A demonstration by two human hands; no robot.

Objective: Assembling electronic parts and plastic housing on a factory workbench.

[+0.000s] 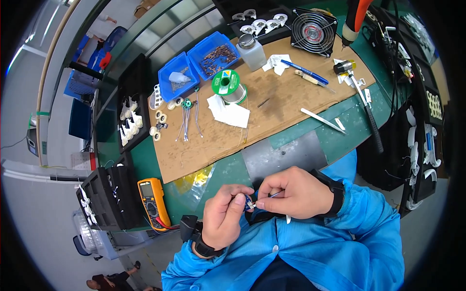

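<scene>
Close to my body, my left hand (pixel 224 213) pinches a small blue circuit board (pixel 248 201) between thumb and fingers. My right hand (pixel 297 195) is closed at the board's right side. Its thumb and fingertip meet at a small white part (pixel 252 206) on the board, possibly a connector. A thin pale rod (pixel 288 219) sticks out below the right palm, most of it hidden by the hand. Both hands are just in front of a grey metal plate (pixel 285 154) at the bench's near edge.
Brown cardboard (pixel 218 149) covers much of the green bench, bearing a solder spool (pixel 227 86), blue bins (pixel 212 54), a dispenser bottle (pixel 251 52) and white tweezers (pixel 322 120). A hammer (pixel 361 94) lies right, a multimeter (pixel 153 203) left. A fan (pixel 314 32) stands behind, near a hanging electric screwdriver (pixel 357 19).
</scene>
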